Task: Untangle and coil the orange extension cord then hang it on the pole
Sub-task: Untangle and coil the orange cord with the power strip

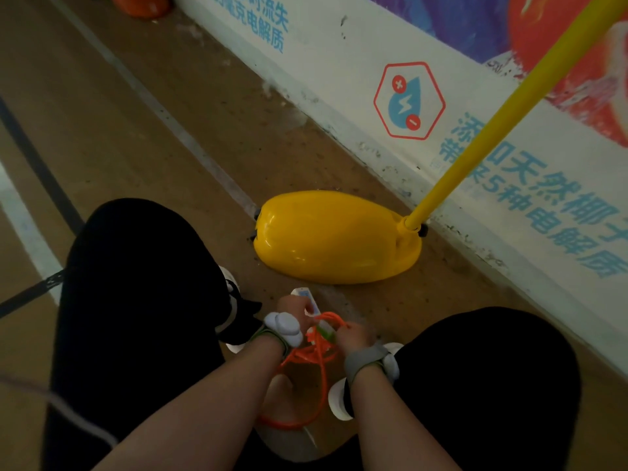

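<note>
The banner [339, 56] along the floor's far edge carries blue Chinese print: "天然椰", "5种电解质" and, further left, "流失" above "毫克电解质". Between them sits a red hexagon logo [409, 100] around a blue drop with a lightning bolt, a plus and a minus. The yellow pole [492, 130] rises slanted from its glossy yellow base [333, 236], which stands just beside the banner's foot. Brown floor [153, 124], crossed by a pale line and a dark one, lies open to the left of the base. Between the person's black-trousered knees, near the base, the orange extension cord [321, 379] hangs in loose, tangled loops. The left hand [294, 309] has its grip closed round the cord's white socket block [307, 297]. The right hand [351, 334] pinches the orange strands beside a green-and-white piece [324, 329].
</note>
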Available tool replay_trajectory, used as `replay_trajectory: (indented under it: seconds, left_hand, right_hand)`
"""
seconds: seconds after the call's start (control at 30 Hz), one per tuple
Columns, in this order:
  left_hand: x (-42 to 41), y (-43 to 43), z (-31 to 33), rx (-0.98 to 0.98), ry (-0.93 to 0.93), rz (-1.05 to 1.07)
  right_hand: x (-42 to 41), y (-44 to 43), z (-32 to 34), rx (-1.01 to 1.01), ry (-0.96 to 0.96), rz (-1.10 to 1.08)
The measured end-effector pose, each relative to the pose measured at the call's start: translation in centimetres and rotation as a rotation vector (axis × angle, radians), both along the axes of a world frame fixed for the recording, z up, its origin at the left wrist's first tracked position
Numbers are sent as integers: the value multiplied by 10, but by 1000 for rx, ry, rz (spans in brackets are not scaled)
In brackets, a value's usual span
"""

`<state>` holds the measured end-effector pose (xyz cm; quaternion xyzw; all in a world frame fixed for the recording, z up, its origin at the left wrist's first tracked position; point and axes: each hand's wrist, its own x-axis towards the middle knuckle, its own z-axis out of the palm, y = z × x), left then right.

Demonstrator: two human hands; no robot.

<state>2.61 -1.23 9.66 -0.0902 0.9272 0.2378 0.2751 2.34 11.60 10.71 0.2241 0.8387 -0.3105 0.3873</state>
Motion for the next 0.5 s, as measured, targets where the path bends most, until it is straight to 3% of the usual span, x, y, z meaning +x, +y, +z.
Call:
replay_trajectory:
  seconds: [0.13, 0.33, 0.43, 0.5]
  left_hand:
    - [-1, 0, 6, 44, 42, 43]
    - [-6, -2, 14, 37, 140, -175]
    - [-3, -4, 8, 222, 290, -144]
    - [-5, -3, 5, 387, 366, 13]
  right_hand:
    - [-1, 8, -4, 5, -61, 35]
    - [-1, 3, -8, -163, -19, -288]
    - [1, 8, -13, -308, -119, -507]
    - [6, 15, -14, -357, -131, -658]
